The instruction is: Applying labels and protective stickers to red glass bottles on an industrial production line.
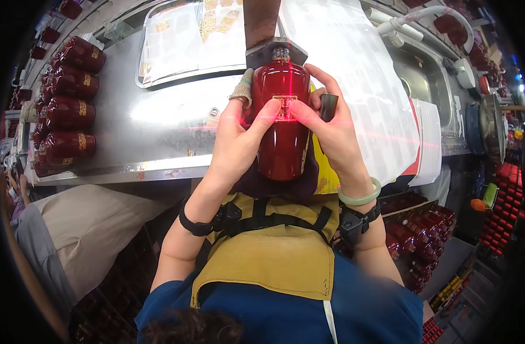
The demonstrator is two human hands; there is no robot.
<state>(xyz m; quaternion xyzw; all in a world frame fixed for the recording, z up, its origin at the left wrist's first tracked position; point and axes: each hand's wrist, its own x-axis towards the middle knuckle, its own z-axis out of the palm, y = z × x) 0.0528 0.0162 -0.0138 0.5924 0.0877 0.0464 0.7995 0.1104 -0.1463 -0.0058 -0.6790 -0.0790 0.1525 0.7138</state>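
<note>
A glossy dark red bottle [280,146] lies in front of me, its clear neck [280,54] pointing away and set against a metal block [276,46]. Both my hands are wrapped round its sides. The thumbs of my left hand [239,129] and my right hand [331,123] press on a small gold label [284,108] in the middle of the bottle. Red laser lines cross right at the label. A knitted finger cover [243,89] sits on a left finger, and a dark band [328,107] is on a right finger. Dark cloth shows under the bottle's base.
Several red bottles [70,114] stand in rows at the left of the steel table [153,126]. A metal tray [188,74] holds sheets with gold labels. White sheeting [354,74] covers the right side, beside a sink [417,71]. More red bottles [417,235] sit below right.
</note>
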